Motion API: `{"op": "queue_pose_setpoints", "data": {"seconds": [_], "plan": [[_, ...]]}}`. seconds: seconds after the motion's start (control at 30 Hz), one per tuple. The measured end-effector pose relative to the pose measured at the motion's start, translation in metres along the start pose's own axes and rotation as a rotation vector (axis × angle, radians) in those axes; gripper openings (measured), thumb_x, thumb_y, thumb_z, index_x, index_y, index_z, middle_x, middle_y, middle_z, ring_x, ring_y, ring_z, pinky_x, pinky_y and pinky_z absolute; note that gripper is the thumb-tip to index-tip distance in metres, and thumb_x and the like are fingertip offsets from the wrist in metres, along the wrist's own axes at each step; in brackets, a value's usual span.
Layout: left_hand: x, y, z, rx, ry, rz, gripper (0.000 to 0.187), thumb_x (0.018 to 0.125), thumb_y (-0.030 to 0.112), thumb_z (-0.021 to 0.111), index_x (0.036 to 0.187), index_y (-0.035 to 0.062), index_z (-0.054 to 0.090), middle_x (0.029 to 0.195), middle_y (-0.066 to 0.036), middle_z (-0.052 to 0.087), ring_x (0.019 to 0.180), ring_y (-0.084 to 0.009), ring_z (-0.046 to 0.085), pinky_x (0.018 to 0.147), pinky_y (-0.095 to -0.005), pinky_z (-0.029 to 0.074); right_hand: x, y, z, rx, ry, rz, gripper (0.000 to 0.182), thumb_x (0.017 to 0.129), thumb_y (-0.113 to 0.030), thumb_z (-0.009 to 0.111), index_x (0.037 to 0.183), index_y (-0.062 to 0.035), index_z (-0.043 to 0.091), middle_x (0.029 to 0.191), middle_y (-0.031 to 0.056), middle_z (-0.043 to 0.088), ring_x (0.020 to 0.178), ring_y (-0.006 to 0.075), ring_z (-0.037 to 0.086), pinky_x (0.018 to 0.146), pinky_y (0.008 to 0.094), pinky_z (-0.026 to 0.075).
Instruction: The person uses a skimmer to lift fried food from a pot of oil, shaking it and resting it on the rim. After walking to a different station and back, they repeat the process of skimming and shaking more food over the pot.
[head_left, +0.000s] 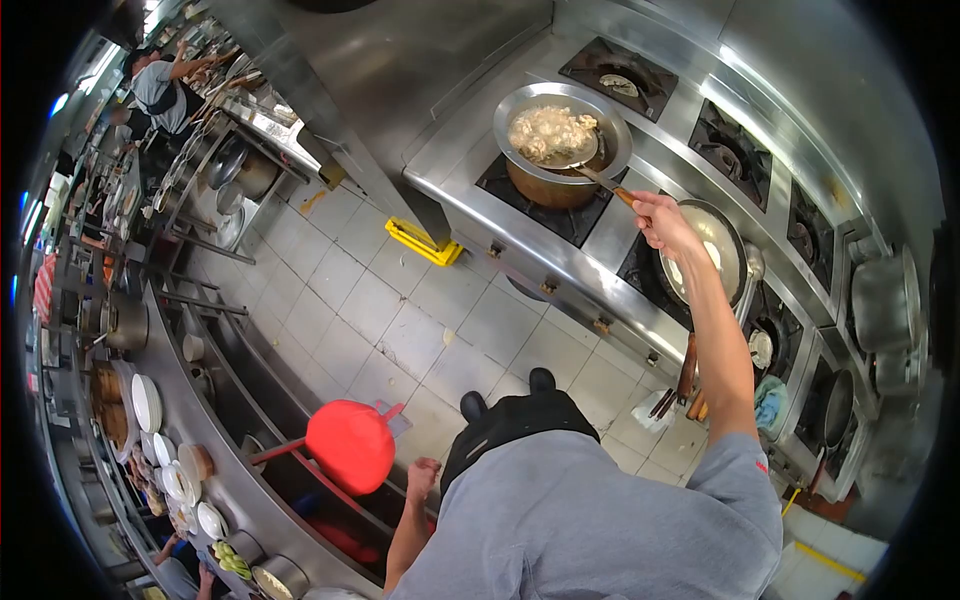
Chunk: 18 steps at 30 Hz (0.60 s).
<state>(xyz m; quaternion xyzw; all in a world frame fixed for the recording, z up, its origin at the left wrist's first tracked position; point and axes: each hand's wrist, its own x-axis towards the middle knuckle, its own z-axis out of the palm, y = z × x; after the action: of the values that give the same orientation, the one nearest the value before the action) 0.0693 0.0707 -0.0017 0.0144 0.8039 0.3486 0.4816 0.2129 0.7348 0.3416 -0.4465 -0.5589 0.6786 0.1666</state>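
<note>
My right hand [666,224] is wrapped round the wooden handle of a skimmer [606,182]. The skimmer's head dips into a deep metal pot [512,168] on a burner, among pale, battered-looking fried pieces [552,133] in bubbling oil. Just beyond my right hand stands a frying pan [738,262] with whitish contents, partly covered by my forearm. My left hand [422,478] hangs low by my side with its fingers curled and nothing visible in it. Close to it is a red stool seat [350,446].
Several burners [735,150] line the stove, with a metal pot [884,298] at far right. A yellow plastic piece [425,242] lies at a panel's foot. Counters on the left carry stacked plates [146,403]. A co-worker [165,90] stands at far left.
</note>
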Motion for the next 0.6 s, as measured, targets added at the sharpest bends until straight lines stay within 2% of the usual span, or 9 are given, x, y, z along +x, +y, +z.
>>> {"op": "queue_pose_setpoints", "data": {"seconds": [0.13,0.33,0.53,0.6], "plan": [[-0.008,0.002,0.0,0.077,-0.004,0.009,0.016,0.074,0.014,0.063,0.078,-0.0011,0.062,0.063,-0.003,0.059,0.056,-0.0115,0.053,0.053,-0.0264,0.043,-0.006,0.008,-0.002,0.017,0.005,-0.027,0.037,0.088,-0.013,0.047,0.123,0.0006,0.045,0.06,-0.0011,0.044,0.038,0.0037,0.027,0.033,0.0211,0.019],[-0.001,-0.008,-0.005,0.09,-0.013,-0.029,0.017,0.074,0.016,0.064,0.08,-0.0005,0.063,0.064,-0.003,0.06,0.058,-0.0113,0.055,0.054,-0.0265,0.043,-0.006,0.011,-0.003,0.025,0.002,-0.031,0.039,0.088,-0.013,0.048,0.125,0.0004,0.043,0.059,-0.0013,0.043,0.038,0.0039,0.027,0.033,0.0213,0.019],[-0.001,-0.003,-0.001,-0.035,0.039,-0.04,0.018,0.074,0.016,0.065,0.08,-0.0006,0.063,0.066,-0.004,0.06,0.058,-0.0118,0.054,0.054,-0.0261,0.043,-0.008,0.009,-0.001,0.019,0.002,-0.037,0.04,0.088,-0.013,0.048,0.126,-0.0002,0.042,0.059,-0.0014,0.043,0.038,0.004,0.027,0.033,0.0212,0.018],[-0.005,0.002,0.002,0.009,0.043,-0.043,0.018,0.074,0.016,0.064,0.079,-0.0006,0.063,0.065,-0.004,0.06,0.058,-0.0117,0.054,0.054,-0.0262,0.043,-0.008,0.01,-0.001,0.017,0.0,-0.04,0.041,0.088,-0.013,0.048,0.126,-0.0003,0.041,0.059,-0.0016,0.043,0.038,0.0039,0.027,0.033,0.0211,0.018]]}}
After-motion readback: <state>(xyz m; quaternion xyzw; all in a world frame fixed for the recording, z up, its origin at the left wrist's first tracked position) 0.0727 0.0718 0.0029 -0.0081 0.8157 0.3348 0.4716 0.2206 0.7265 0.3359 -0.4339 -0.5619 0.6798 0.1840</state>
